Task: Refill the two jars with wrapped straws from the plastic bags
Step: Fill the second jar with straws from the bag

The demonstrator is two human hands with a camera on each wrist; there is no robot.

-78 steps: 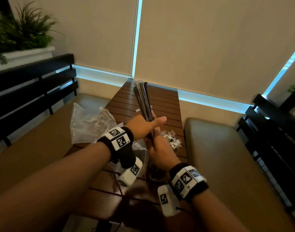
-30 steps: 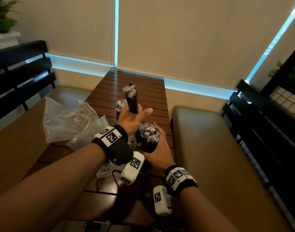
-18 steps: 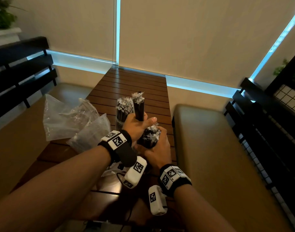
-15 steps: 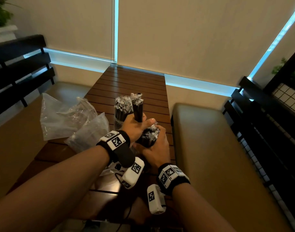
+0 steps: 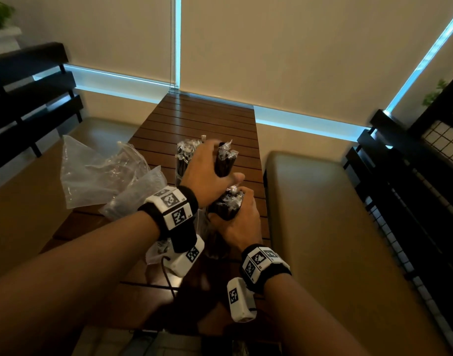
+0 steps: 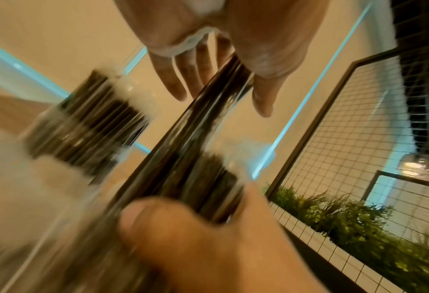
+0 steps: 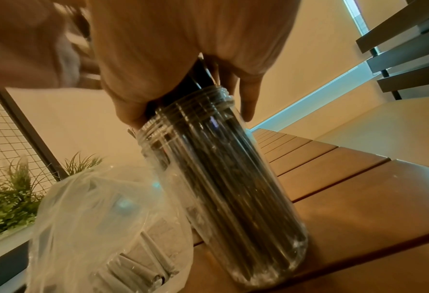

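- Left hand [image 5: 207,173] grasps a small bundle of straws [image 5: 224,160], fingers curled round it, wrapper ends up. The bundle sits above the near jar [image 7: 223,188].
- Right hand [image 5: 239,222] grips the neck of the near jar; the jar stands on the slatted counter [image 5: 205,124] and already looks packed with dark straws.
- Far jar [image 5: 183,160] stands just behind the left hand, also full of straws.
- Risk 1: the near jar looks tight. Judgement: pushing the bundle in could bend straws or tear wrappers if they catch on those already seated.
- Risk 2: in the right wrist view the jar looks tilted, though the wide lens may exaggerate this. Downward force off-axis could tip it or slide its base; the right hand's hold on the neck is the only brace.
- Risk 3: left hand's knuckles are very near the far jar's straw tips. A sideways shift may knock that jar over.
- Risk 4: a bag [image 7: 103,228] with leftover straws lies against the near jar's base; it could snag or get dragged if the jar moves.
- Risk 5: loose hold on a slick wrapped bundle; single straws may slip out onto the counter.
- Empty bags [image 5: 97,170] lie at the left edge and could slide off.
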